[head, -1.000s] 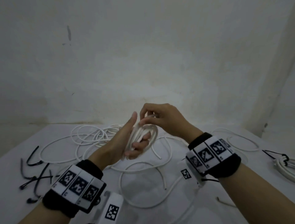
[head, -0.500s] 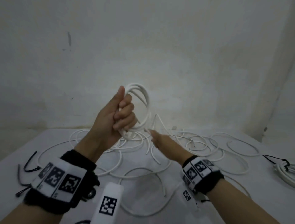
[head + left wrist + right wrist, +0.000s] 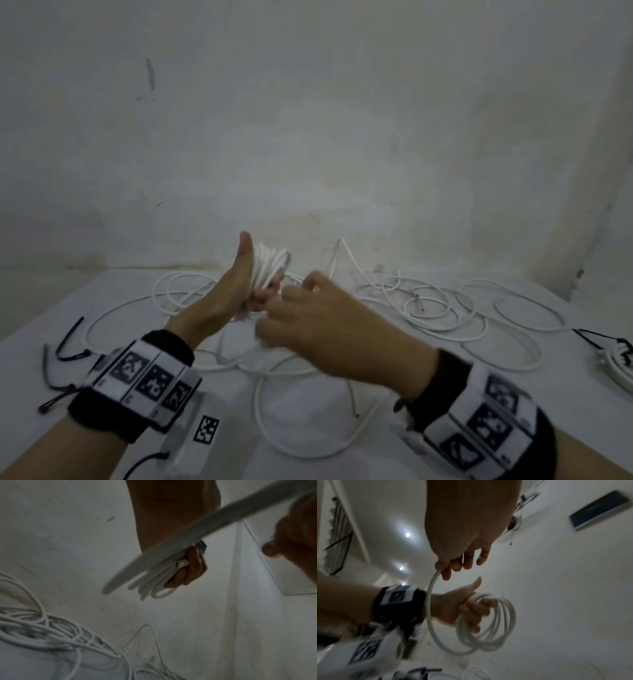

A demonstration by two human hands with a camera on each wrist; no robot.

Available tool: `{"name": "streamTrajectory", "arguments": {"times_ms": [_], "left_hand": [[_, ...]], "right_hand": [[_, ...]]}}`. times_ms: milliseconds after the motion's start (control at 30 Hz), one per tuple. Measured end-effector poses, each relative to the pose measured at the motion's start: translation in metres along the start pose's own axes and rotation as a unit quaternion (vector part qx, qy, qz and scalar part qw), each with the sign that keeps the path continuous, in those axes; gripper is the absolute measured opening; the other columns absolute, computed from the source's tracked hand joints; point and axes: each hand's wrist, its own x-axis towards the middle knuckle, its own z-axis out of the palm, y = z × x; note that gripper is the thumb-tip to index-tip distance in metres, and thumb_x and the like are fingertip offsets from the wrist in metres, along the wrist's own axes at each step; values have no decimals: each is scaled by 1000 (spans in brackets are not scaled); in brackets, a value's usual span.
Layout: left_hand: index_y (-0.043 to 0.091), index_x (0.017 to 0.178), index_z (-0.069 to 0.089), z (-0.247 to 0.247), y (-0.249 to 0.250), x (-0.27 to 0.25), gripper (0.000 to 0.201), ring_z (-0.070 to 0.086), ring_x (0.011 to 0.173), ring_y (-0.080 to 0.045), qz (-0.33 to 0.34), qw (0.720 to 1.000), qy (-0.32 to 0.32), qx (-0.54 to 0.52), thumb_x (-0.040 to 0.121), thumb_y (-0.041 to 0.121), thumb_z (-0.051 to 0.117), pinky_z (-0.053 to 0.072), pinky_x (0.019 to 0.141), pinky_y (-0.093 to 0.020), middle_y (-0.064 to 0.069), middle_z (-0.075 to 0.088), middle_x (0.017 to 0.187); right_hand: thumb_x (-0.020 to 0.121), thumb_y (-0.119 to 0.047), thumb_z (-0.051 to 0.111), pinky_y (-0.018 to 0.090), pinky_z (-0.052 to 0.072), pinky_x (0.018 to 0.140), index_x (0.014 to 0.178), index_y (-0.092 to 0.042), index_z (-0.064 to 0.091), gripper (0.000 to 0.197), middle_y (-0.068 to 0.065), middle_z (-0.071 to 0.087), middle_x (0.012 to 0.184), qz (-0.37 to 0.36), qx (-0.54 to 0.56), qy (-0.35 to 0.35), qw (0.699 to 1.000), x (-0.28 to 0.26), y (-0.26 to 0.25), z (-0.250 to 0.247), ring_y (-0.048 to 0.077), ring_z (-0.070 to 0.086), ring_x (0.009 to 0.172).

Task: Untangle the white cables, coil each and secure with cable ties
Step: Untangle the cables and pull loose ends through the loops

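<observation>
My left hand [image 3: 251,291] holds a small coil of white cable [image 3: 272,265] upright above the table, fingers curled through its loops and thumb pointing up. The left wrist view shows those fingers [image 3: 190,566] wrapped round the coil [image 3: 154,586]. My right hand [image 3: 291,303], blurred, sits just right of the coil and pinches the free strand [image 3: 430,601] between thumb and fingers [image 3: 452,568]; the strand arcs down and round to the coil [image 3: 498,622]. More loose white cables [image 3: 431,308] lie tangled on the white table [image 3: 51,315].
Several black cable ties [image 3: 66,346] lie at the table's left. A tied white coil [image 3: 616,366] with a black tie sits at the right edge. A cable loop [image 3: 308,421] lies on the table below my hands. A wall rises right behind the table.
My left hand has come down from its raised position with the coil. My right hand has moved from the table up to the coil, bringing the free strand along.
</observation>
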Motion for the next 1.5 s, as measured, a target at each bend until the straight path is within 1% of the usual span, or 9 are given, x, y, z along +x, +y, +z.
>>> {"name": "streamTrajectory", "arguments": {"times_ms": [167, 267, 400, 667, 833, 1033, 1133, 1300, 1500], "left_hand": [[6, 60, 61, 23, 4, -26, 98, 26, 39, -9, -43, 968, -180, -169, 56, 89, 9, 24, 36, -12, -6, 32, 56], [5, 66, 58, 34, 13, -32, 85, 26, 38, -5, -6, 935, -244, -257, 50, 89, 51, 24, 34, -14, -3, 22, 55], [11, 73, 40, 43, 8, -29, 28, 24, 40, -1, 29, 970, -160, -180, 78, 23, 65, 24, 37, -11, 7, 29, 53], [16, 54, 54, 20, -12, -25, 41, 18, 25, -2, -28, 946, -172, -274, 58, 42, 86, 23, 35, -14, 11, 22, 36], [14, 54, 55, 15, -21, -30, 34, 19, 23, -1, -72, 939, -155, -297, 65, 28, 83, 27, 31, -13, 10, 22, 34], [5, 76, 55, 23, -33, -24, 15, 39, 35, -8, -39, 997, 55, 21, 84, -7, 57, 37, 40, -20, 1, 43, 42], [6, 82, 55, 27, -45, -24, 9, 28, 32, -5, -31, 995, 82, -47, 87, -2, 56, 28, 37, -17, 8, 34, 40], [20, 53, 55, 36, -41, -17, 39, 24, 29, -4, -31, 962, 134, -238, 90, 10, 54, 29, 33, -15, 10, 24, 37], [8, 73, 59, 39, -48, -16, 14, 43, 37, -11, 20, 966, 194, -171, 86, 4, 61, 54, 56, -30, 5, 41, 40]], "right_hand": [[92, -32, 32, 29, 22, 67, 79, -25, 53, 26, -10, 51, 76, 167, 87, 13, 982, 15, 43, -25, 11, 44, 68], [96, -37, 29, 29, 30, 67, 75, -24, 45, 29, -11, 47, 72, 266, 218, 5, 939, 2, 59, -10, 6, 43, 67], [101, -21, 38, 21, 35, 65, 73, -19, 48, 29, -8, 48, 69, 338, 346, 36, 874, -11, 60, 11, 5, 43, 64], [92, -34, 52, 15, 37, 96, 134, -15, 45, 47, -3, 51, 127, 283, 375, -1, 883, -22, 39, 34, 1, 49, 113], [93, -16, 55, 14, 41, 64, 125, -10, 46, 33, -8, 56, 85, 289, 301, -39, 908, -17, 31, 39, 9, 56, 68], [93, -5, 42, 32, 30, 52, 118, -7, 40, 25, 0, 45, 68, 385, 217, -125, 888, -22, 13, 62, 20, 43, 57], [85, -8, 57, 31, 40, 59, 120, -15, 37, 41, -1, 51, 79, 416, 262, -105, 865, -26, 7, 67, 18, 50, 67], [88, -10, 50, 37, 48, 60, 111, -19, 31, 32, 13, 64, 89, 584, 380, -12, 718, -22, 1, 76, 28, 60, 68], [96, 0, 32, 29, 47, 60, 105, -17, 43, 22, 7, 53, 99, 615, 590, 83, 517, -13, 5, 69, 22, 60, 83]]}}
